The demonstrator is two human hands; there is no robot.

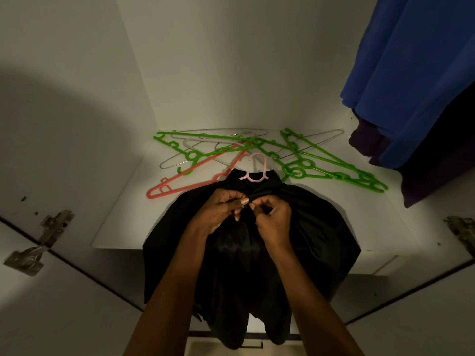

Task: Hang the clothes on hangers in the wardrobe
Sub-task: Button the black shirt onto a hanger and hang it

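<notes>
A black shirt lies on the white wardrobe shelf, its lower part draped over the front edge. A pink hanger sits inside it, with the hook sticking out of the collar. My left hand and my right hand meet at the shirt's front just below the collar. Each pinches the black fabric between thumb and fingers. What exactly lies between the fingertips is too dark to tell.
Loose hangers lie at the back of the shelf: green hangers, an orange hanger and thin wire hangers. A blue garment hangs at the right over darker clothes. Open door hinges flank the shelf.
</notes>
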